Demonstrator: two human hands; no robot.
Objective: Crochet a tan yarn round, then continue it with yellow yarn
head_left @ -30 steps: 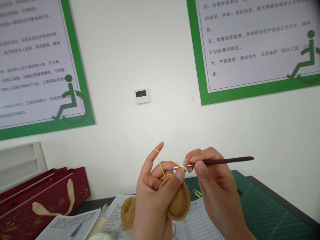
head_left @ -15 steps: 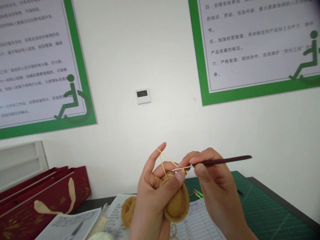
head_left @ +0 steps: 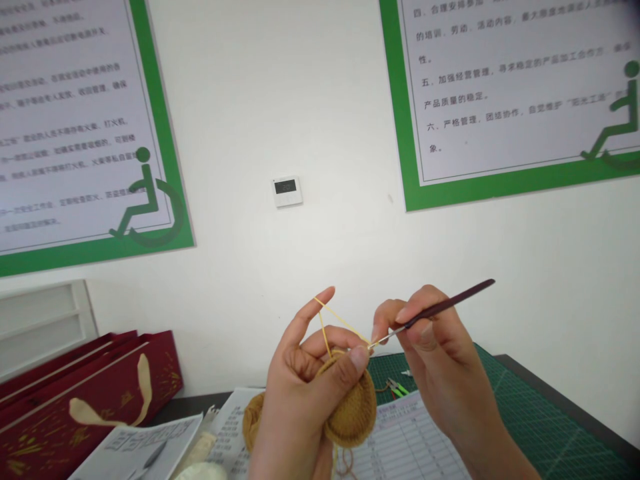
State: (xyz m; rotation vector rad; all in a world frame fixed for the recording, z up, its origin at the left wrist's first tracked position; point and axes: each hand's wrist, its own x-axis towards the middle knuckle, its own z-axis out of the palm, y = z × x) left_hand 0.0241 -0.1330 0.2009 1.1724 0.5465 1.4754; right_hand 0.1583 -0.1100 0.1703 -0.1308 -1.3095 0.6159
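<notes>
My left hand (head_left: 310, 387) pinches a rounded, mustard-coloured crochet piece (head_left: 353, 417) near its top edge. Its raised index finger carries a taut strand of yellow yarn (head_left: 345, 318) that runs down to the work. In my right hand (head_left: 440, 360) is a crochet hook (head_left: 450, 303) with a dark handle, held like a pen and slanting up to the right. The hook's metal tip meets the edge of the piece beside my left thumb, where the fingertips partly hide the stitch. Behind my left wrist lies a ball of mustard yarn (head_left: 252, 420), partly covered.
Printed sheets (head_left: 400, 440) lie on the table under my hands. A green cutting mat (head_left: 520, 407) spreads to the right, with green-handled snips (head_left: 397, 388) on it. Dark red gift bags (head_left: 120, 393) stand at the left. A thermostat (head_left: 287, 192) is on the wall.
My right hand has moved slightly right and turned the hook, so its handle points higher. The hook tip has shifted right and down to the edge of the piece. My left hand barely moved.
</notes>
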